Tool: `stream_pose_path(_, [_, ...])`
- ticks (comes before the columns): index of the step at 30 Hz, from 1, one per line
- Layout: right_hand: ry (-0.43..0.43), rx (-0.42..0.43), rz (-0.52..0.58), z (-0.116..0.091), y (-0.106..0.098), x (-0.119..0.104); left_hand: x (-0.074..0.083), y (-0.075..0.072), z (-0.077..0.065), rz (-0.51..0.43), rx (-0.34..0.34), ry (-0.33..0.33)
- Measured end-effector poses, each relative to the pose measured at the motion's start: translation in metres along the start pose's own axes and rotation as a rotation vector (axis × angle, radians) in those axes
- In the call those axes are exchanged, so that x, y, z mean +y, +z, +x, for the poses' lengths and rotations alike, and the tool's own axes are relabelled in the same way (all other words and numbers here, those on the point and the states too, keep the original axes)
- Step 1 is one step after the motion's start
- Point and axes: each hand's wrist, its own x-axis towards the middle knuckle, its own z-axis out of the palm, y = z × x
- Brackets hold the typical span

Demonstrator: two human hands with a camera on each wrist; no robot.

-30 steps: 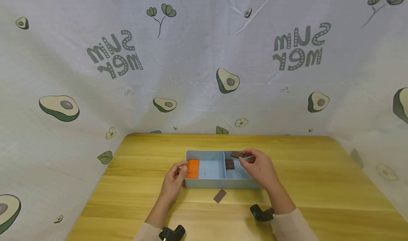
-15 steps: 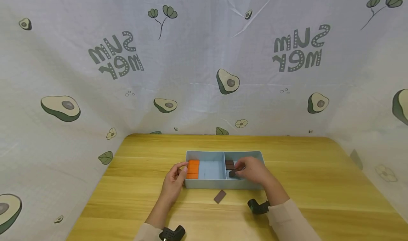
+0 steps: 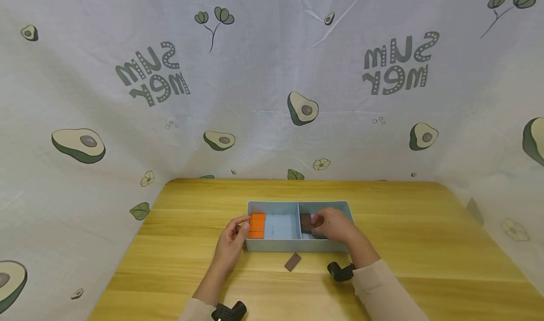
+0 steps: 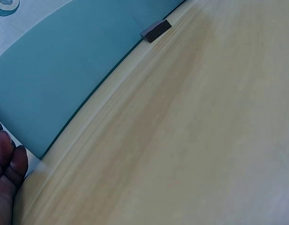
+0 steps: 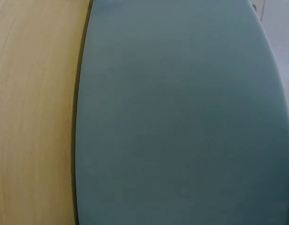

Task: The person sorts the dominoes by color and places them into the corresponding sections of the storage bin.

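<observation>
A light blue two-compartment box (image 3: pixel 276 245) lies on the table. My left hand (image 3: pixel 229 240) holds its left end, thumb and forefinger at the rim; in the left wrist view, curled fingers (image 4: pixel 13 161) show beside the box corner. Flat orange blocks (image 3: pixel 257 225) line the left compartment's left side. My right hand (image 3: pixel 337 224) reaches into the right compartment, its fingertips pinching a dark brown rectangular block, mostly hidden, against other brown blocks (image 3: pixel 305 221) along the divider. Another brown block (image 3: pixel 293 262) lies on the table before the box.
The wooden table (image 3: pixel 191 264) extends around the box, with a printed cloth (image 3: pixel 255 75) hanging behind and at the sides. In the right wrist view the box's front wall (image 5: pixel 181 117) fills most of the picture. A black wrist camera (image 3: pixel 340 271) sits on each wrist.
My right hand has lowered a brown block from above the right compartment and moved it left, against the brown blocks by the divider. The left hand stays at the box's left end.
</observation>
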Motion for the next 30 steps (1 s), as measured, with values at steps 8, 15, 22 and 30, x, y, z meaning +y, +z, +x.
stream_pose_path(8, [0.005,0.001,-0.026,0.0017,0.0021,-0.0019,-0.0004,-0.0010,-0.0013,-0.004,0.004,-0.004])
stream_pose_path(15, [0.011,-0.005,-0.034,0.0024,0.0039,-0.0014,-0.0009,-0.0006,-0.0019,0.011,0.004,-0.006])
stream_pose_path(22, [0.025,0.012,0.018,0.0037,0.0051,0.0009,0.0016,-0.0006,-0.0014,0.010,0.007,0.000])
stream_pose_path(30, [0.039,0.027,0.043,0.0032,0.0052,0.0022,0.0020,-0.0003,-0.0019,0.004,0.001,-0.003])
